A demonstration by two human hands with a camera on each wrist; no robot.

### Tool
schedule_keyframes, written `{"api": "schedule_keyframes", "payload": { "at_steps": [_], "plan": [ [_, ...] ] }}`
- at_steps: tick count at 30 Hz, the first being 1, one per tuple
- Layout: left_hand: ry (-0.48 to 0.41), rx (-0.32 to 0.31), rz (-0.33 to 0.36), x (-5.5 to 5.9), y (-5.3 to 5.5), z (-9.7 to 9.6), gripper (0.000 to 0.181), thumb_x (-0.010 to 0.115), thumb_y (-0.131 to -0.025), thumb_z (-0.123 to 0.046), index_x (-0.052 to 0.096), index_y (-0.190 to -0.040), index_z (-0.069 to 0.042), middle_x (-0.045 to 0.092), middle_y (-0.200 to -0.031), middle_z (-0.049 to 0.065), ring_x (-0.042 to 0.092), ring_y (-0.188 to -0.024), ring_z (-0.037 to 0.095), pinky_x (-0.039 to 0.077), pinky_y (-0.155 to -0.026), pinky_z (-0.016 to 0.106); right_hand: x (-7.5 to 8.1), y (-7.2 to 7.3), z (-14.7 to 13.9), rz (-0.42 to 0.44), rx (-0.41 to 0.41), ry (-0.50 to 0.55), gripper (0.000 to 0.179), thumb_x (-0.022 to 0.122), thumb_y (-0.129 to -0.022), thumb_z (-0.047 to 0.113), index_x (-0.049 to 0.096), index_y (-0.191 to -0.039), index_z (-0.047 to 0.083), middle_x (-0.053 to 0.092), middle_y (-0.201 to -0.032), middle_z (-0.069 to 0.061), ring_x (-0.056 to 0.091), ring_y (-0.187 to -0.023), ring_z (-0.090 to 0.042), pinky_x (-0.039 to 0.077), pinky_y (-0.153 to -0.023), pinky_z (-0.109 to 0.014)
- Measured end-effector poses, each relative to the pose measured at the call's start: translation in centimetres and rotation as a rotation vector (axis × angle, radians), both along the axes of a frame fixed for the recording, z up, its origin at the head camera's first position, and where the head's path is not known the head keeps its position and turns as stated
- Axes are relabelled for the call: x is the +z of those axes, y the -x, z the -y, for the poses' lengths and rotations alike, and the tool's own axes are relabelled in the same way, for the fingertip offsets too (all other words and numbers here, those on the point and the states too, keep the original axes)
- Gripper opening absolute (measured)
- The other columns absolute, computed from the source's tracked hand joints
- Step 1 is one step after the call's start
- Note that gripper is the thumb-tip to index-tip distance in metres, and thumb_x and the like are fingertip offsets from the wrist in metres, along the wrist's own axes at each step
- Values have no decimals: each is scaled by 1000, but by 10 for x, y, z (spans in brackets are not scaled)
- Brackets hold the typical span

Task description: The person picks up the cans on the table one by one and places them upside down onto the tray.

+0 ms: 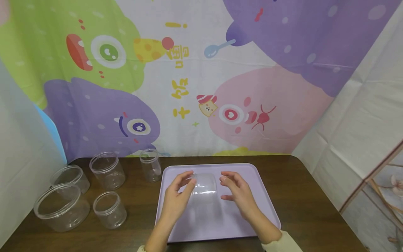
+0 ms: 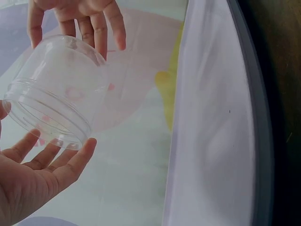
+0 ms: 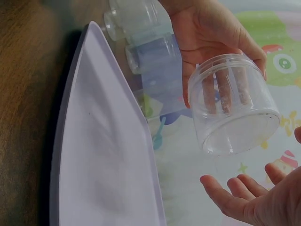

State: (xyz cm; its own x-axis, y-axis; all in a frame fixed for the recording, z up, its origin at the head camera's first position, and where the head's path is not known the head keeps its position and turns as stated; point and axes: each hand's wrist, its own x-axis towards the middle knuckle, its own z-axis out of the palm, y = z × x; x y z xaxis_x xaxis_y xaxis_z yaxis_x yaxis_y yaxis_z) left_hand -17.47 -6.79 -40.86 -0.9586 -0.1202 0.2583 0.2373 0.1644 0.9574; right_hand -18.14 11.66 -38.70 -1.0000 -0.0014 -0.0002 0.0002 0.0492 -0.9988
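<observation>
We grip the clear, cylindrical plastic jar (image 1: 205,187), likely light and stiff, by its rim (image 3: 225,61), left hand (image 1: 177,196) curled; right hand (image 1: 242,195) spread, empty.

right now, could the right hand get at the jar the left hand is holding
Probably yes: the right hand looks empty and is close to the clear jar, with nothing visible between them.

Left hand (image 1: 176,196) grips clear jar (image 1: 205,186) over lilac tray (image 1: 201,231); right hand (image 1: 240,196) just beside.
</observation>
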Motion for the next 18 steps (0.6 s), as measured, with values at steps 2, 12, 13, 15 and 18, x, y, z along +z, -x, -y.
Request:
{"api": "schedule_keyframes", "payload": {
  "at_steps": [2,12,13,15,18],
  "plan": [
    [-1,-3,0,0,0,-1,30,63,-89,-21,62,-118,-12,66,-116,8,63,-105,22,52,-74,21,0,0,0,0,-1,4,38,57,-93,24,53,-123,1,59,-120,-15,57,-106,-20,57,-72,-39],
    [-2,-10,-6,-1,0,-4,30,63,-89,-22,62,-117,-12,66,-117,8,63,-106,23,52,-74,21,1,0,4,0,7,15,37,56,-93,22,53,-122,0,59,-122,-17,57,-109,-27,57,-71,-39],
    [0,-10,-5,-1,0,-4,30,63,-89,-22,62,-117,-12,66,-117,7,63,-106,23,52,-74,21,1,0,5,1,9,13,38,56,-93,23,53,-122,0,59,-122,-17,57,-108,-25,57,-71,-38],
    [3,-8,-4,-1,-1,-5,30,64,-89,-21,62,-117,-12,66,-116,8,63,-106,23,52,-74,21,0,-1,5,1,13,11,38,56,-93,23,53,-123,0,58,-123,-17,58,-108,-24,57,-70,-37],
    [5,-6,-5,-1,-1,-6,30,64,-89,-21,62,-117,-12,66,-116,8,63,-106,24,52,-74,22,0,-2,5,-4,23,0,40,56,-93,26,52,-124,1,57,-125,-18,57,-109,-25,56,-70,-36]
  ]
}}
